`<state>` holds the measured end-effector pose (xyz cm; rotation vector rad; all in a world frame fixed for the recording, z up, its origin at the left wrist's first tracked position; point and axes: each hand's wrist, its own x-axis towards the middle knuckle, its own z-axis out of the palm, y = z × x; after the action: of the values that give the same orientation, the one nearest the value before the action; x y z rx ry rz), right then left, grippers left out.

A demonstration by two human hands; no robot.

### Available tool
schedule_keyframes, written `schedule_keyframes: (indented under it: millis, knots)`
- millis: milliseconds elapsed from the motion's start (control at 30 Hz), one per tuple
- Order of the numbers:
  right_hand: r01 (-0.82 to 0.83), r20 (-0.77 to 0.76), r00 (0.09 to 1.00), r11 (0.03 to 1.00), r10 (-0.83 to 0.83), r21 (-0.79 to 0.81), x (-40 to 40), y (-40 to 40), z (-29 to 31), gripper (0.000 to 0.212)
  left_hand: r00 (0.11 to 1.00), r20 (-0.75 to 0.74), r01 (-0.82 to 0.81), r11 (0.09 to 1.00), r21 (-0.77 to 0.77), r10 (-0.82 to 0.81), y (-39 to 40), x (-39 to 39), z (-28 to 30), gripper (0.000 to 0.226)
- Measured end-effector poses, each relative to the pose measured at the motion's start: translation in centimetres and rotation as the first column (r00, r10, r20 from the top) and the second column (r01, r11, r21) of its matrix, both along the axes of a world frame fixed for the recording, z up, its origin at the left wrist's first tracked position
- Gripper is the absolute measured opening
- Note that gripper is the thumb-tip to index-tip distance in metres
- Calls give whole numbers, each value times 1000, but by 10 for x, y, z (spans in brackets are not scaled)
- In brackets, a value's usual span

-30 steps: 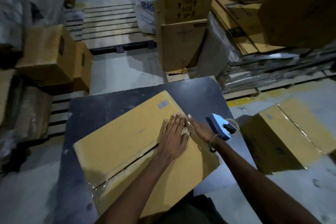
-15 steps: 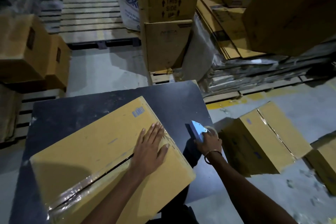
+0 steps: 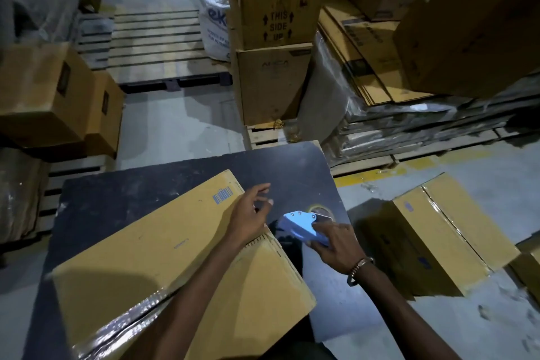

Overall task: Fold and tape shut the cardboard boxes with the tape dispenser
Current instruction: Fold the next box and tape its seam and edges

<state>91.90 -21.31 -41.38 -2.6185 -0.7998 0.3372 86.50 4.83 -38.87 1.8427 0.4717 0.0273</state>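
Observation:
A closed yellow-brown cardboard box point(image 3: 163, 245) lies on a dark table point(image 3: 122, 193), with shiny clear tape along its centre seam. My left hand point(image 3: 248, 213) hovers at the box's far right corner, fingers spread and empty, its heel near the box edge. My right hand point(image 3: 336, 245) grips the blue tape dispenser point(image 3: 301, 223) just right of the box, low over the table. The tape roll shows behind the dispenser.
A taped box point(image 3: 444, 234) sits on the floor to the right. Two stacked cartons point(image 3: 271, 47) stand beyond the table, with flat cardboard sheets point(image 3: 368, 47) and large boxes at right. Boxes point(image 3: 49, 96) and a wooden pallet point(image 3: 152, 44) are at left.
My left hand lifted off the box top and moved to its far right corner with fingers apart. My right hand brought the dispenser nearer to the box's right end.

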Motion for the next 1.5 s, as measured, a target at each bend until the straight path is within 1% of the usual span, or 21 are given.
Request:
schedule_keyframes:
  millis: [67, 167, 200, 267, 300, 333, 400, 467, 600, 733, 800, 900, 1000, 1067, 1167, 1200, 1233, 1333, 1400, 1467, 1500]
  knots:
    - [-90, 5, 996, 995, 90, 53, -3, 7, 24, 36, 987, -95, 108, 968, -226, -132, 8, 10, 10, 34]
    - [-151, 23, 988, 983, 150, 104, -4, 17, 49, 38, 928, -135, 267, 872, -410, -347, 17, 9, 26, 27]
    - [-155, 18, 988, 981, 154, 121, -3, 20, 55, 36, 923, -120, 270, 840, -470, -364, 20, 6, 30, 27]
    - [-155, -28, 987, 977, 160, 145, -3, 23, 61, 34, 937, -122, 186, 760, -623, -329, 26, 0, 34, 37]
    - [-152, -70, 984, 977, 164, 151, -4, 24, 63, 36, 940, -134, 144, 722, -676, -313, 29, -3, 35, 41]
    - [-148, -115, 979, 977, 166, 155, -4, 25, 64, 40, 942, -132, 137, 710, -690, -309, 32, -5, 36, 42]
    - [-137, -183, 969, 975, 168, 173, -5, 26, 65, 45, 936, -110, 195, 755, -626, -333, 36, -11, 35, 31]
    - [-127, -232, 957, 972, 172, 197, -7, 30, 71, 42, 942, -113, 187, 775, -604, -315, 38, -15, 39, 25]
    - [-104, -333, 926, 968, 178, 227, -11, 39, 80, 33, 953, -131, 154, 809, -567, -273, 43, -16, 44, 27]
    - [-99, -420, 880, 950, 223, 297, -14, 47, 87, 20, 956, -150, 144, 849, -509, -252, 50, -13, 38, 44]
    - [-76, -452, 860, 936, 236, 344, -16, 53, 91, 20, 951, -201, 114, 873, -474, -234, 51, -11, 33, 34]
    - [62, -565, 802, 913, 196, 404, -19, 65, 98, 15, 947, -267, 26, 872, -489, -178, 60, -3, 30, 26]
    - [189, -636, 755, 877, 158, 443, -21, 82, 100, 30, 940, -318, -51, 866, -497, -127, 69, 8, 34, 19]
    - [281, -685, 720, 854, 114, 438, -16, 92, 101, 31, 923, -383, -177, 851, -494, -30, 69, 18, 35, 16]
    - [418, -810, 583, 831, 64, 366, -9, 101, 103, 24, 868, -465, -425, 744, -516, 173, 87, 31, 34, 14]
    - [460, -847, 527, 816, 66, 350, -9, 102, 103, 24, 856, -478, -455, 722, -521, 195, 98, 34, 34, 14]
    - [500, -874, 481, 798, 66, 336, -9, 102, 103, 25, 857, -483, -444, 730, -520, 178, 110, 37, 35, 16]
    - [566, -902, 428, 763, 54, 314, -9, 108, 98, 30, 864, -501, -348, 775, -527, 47, 129, 44, 47, 27]
    - [620, -921, 387, 729, 40, 292, -8, 115, 94, 31, 857, -516, -320, 762, -563, -21, 138, 50, 53, 46]
    - [633, -924, 381, 722, 24, 279, -6, 121, 90, 37, 850, -522, -298, 749, -591, -74, 147, 57, 56, 70]
    - [638, -926, 378, 719, 19, 276, -5, 124, 90, 41, 850, -519, -278, 765, -581, -86, 150, 59, 58, 75]
